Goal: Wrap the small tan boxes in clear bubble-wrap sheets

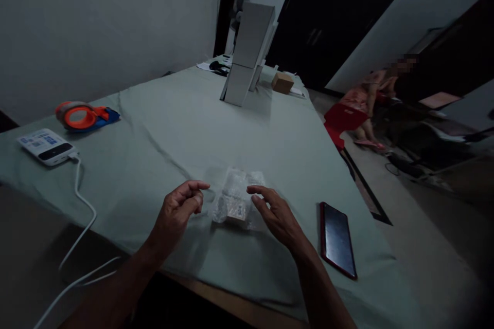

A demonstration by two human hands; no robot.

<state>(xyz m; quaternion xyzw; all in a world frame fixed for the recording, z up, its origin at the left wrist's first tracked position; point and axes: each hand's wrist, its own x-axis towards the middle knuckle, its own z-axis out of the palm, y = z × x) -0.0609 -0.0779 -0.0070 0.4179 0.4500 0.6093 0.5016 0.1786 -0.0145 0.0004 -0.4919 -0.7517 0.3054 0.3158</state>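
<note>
A small box (236, 211) lies on the table near its front edge, wrapped in clear bubble wrap (233, 182) that leaves its printed front face visible. My left hand (183, 203) hovers just left of this bundle, index finger stretched out, the other fingers curled, with nothing visible in it. Close over the bundle's right side is my right hand (270, 211), its thumb and index finger apart and holding nothing. Whether its fingertips touch the wrap I cannot tell.
An orange and blue tape dispenser (83, 115) and a white power bank (46, 146) with a cable lie left. A dark phone (337, 239) lies right. Tall white boxes (249, 54) and a brown carton (282, 83) stand farther back. A seated person (365, 95) is at right.
</note>
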